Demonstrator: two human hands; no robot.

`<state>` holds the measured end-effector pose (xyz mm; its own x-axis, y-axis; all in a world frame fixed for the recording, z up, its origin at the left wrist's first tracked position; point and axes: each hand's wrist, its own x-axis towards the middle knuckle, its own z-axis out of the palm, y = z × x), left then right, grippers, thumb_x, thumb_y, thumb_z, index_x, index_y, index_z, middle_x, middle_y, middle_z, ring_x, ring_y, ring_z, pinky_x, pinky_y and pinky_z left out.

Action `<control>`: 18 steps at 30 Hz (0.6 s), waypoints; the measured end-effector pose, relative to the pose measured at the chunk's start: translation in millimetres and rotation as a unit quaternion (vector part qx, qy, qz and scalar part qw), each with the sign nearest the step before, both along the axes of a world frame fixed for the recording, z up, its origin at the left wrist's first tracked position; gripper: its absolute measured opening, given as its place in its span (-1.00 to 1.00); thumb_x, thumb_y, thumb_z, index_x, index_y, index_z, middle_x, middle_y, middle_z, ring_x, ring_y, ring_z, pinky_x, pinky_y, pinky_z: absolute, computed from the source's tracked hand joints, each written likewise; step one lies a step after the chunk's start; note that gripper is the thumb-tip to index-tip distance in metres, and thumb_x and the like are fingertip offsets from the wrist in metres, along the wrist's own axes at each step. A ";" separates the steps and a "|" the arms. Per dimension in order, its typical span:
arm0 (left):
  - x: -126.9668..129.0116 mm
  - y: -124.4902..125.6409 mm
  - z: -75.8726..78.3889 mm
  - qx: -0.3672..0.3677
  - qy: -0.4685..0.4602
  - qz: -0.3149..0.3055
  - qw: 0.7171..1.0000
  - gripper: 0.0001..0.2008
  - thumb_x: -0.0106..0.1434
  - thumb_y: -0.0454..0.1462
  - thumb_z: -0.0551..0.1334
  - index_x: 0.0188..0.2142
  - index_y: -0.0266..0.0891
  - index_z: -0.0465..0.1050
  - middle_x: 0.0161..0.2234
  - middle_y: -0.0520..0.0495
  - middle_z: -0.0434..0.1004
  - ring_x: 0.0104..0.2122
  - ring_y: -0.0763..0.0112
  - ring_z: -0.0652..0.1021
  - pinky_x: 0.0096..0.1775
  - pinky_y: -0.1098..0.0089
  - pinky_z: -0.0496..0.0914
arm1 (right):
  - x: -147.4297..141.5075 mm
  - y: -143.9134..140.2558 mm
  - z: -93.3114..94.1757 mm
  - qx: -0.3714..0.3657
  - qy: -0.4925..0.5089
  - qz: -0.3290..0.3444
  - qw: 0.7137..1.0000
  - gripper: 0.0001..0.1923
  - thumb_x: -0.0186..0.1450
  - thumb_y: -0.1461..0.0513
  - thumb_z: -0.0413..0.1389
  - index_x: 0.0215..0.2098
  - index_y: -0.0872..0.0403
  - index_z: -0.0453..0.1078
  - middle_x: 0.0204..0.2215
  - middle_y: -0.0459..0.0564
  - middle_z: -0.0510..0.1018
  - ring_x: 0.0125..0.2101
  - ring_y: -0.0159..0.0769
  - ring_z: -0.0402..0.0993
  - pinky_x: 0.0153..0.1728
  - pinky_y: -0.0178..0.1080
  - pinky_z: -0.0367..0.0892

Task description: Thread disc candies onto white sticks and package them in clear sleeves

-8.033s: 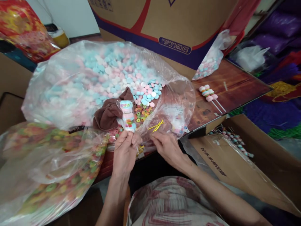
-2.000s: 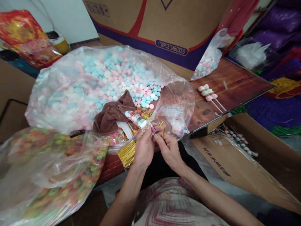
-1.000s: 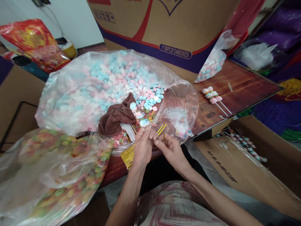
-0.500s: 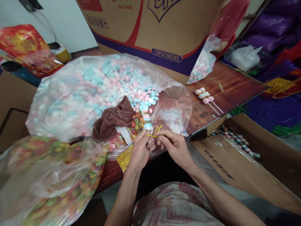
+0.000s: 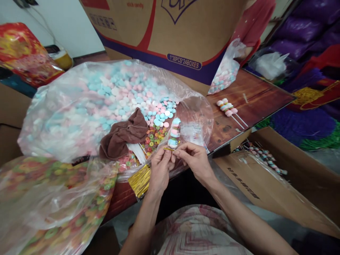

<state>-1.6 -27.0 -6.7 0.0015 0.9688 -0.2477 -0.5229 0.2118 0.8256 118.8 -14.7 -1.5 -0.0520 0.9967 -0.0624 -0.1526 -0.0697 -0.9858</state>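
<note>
At the far edge of the table [image 5: 265, 97] stands a printed carton [image 5: 186, 32], leaning over everything else. Left of centre, a big clear bag of pink, blue and white candy discs [image 5: 101, 99]; nearer and further left, a second bag of coloured candy rings [image 5: 53, 191]. Right, an open cardboard box [image 5: 276, 177] with wrapped skewers inside. A brown cloth [image 5: 124, 132] lies at the mouth of the disc bag. Two bare candy skewers [image 5: 228, 108] lie on the wood, well apart from the hands. A sheaf of gold twist ties [image 5: 139, 179] sits at the near table edge.

Change noted: half a second ago the wrapped candy skewer [image 5: 174, 132] leaned left with the gold tie [image 5: 168, 149] sticking out loose; it now stands nearly upright, tie drawn close at its base. Eight seconds ago the right hand was only reaching for ties on the table.

Left hand [image 5: 159, 170]: thumb and forefinger pinch the wrapper neck just under the candy. Right hand [image 5: 196, 161]: fingertips pressed together on the tie's end, touching the left hand. Judged: tie being twisted shut.
</note>
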 end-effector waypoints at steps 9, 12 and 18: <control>6.7 -1.0 -0.5 -0.023 0.019 0.046 0.999 -0.75 0.16 -0.20 0.38 -0.29 -0.19 0.34 -0.56 0.17 0.20 -0.60 0.64 0.12 -0.58 0.60 -0.05 | -2.9 4.5 -1.7 -0.071 0.021 -0.020 0.997 -0.60 0.07 0.04 0.40 -0.56 0.07 0.31 -0.75 -0.25 0.32 -0.72 -0.53 0.09 -0.69 -0.40 -0.04; 8.4 -1.4 1.8 -0.022 0.017 0.051 0.998 -0.75 0.16 -0.22 0.38 -0.26 -0.17 0.32 -0.54 0.17 0.24 -0.59 0.64 0.15 -0.58 0.61 -0.04 | -2.5 4.5 -2.6 -0.077 0.036 -0.017 0.996 -0.58 0.06 0.04 0.41 -0.56 0.07 0.30 -0.74 -0.26 0.30 -0.71 -0.55 0.03 -0.69 -0.40 -0.09; 11.4 -4.4 -1.5 0.016 0.009 0.051 0.999 -0.78 0.18 -0.19 0.39 -0.33 -0.22 0.39 -0.53 0.12 0.27 -0.54 0.63 0.22 -0.52 0.62 0.09 | -6.2 5.7 -2.4 -0.080 0.059 -0.023 0.995 -0.56 0.04 0.04 0.41 -0.56 0.06 0.26 -0.70 -0.21 0.40 -0.67 -0.50 0.17 -0.63 -0.39 0.01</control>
